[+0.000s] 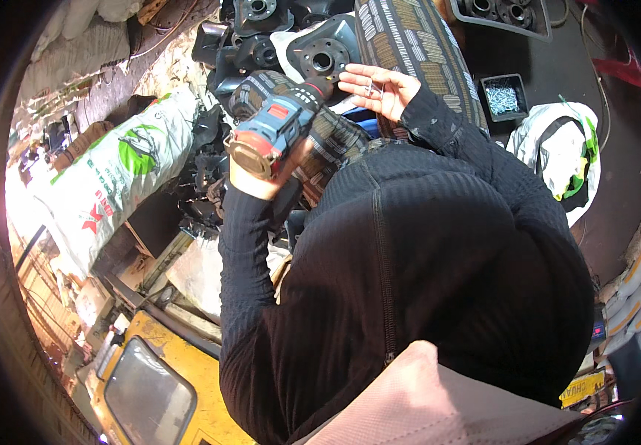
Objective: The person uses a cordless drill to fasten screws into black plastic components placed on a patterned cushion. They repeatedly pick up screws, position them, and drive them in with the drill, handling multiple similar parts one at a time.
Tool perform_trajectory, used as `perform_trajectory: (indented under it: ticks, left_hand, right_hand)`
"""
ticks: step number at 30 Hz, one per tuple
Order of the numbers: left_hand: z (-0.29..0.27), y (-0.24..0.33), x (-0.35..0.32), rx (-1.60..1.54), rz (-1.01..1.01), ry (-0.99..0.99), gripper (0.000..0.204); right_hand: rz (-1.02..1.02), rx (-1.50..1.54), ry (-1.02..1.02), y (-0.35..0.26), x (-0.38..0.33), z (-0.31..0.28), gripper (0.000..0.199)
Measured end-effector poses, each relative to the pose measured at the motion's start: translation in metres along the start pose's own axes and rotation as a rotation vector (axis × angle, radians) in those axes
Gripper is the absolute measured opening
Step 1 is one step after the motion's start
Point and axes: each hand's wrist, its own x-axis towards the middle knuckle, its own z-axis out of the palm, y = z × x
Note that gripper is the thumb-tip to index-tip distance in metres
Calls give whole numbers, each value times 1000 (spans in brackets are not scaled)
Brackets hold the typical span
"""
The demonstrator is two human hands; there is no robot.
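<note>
My left hand (255,176) grips a blue and black cordless drill (274,122) by its handle. The drill's nose points up toward a black metal flange plate (325,54) with a round centre hole. My right hand (377,90) is beside the drill's tip, palm up and fingers spread, with a few small silver screws (371,88) lying in it. Under both hands lies a cushion in striped brown and grey fabric (409,44). Both of my arms are in black ribbed sleeves.
A small black tray of silver screws (503,98) sits at the right. More black metal brackets (257,15) are piled at the top. A white sack with green print (124,174) lies at the left, a yellow framed object (150,378) below, and white-green cloth (561,152) at the right.
</note>
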Motion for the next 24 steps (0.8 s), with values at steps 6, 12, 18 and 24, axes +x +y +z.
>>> perform_trajectory:
  ticks: [6, 12, 18, 24]
  left_hand:
    - [7, 33, -22, -97, 3, -17, 40]
    - [16, 39, -33, -259, -121, 46, 30]
    - [17, 34, -34, -107, -50, 69, 28]
    - [14, 32, -38, -171, -55, 69, 27]
  right_hand:
    - [-77, -161, 98, 11, 3, 10, 37]
    - [-102, -208, 133, 18, -2, 14, 34]
    - [-83, -242, 184, 19, -2, 18, 36]
    - [-64, -372, 152, 20, -2, 16, 40]
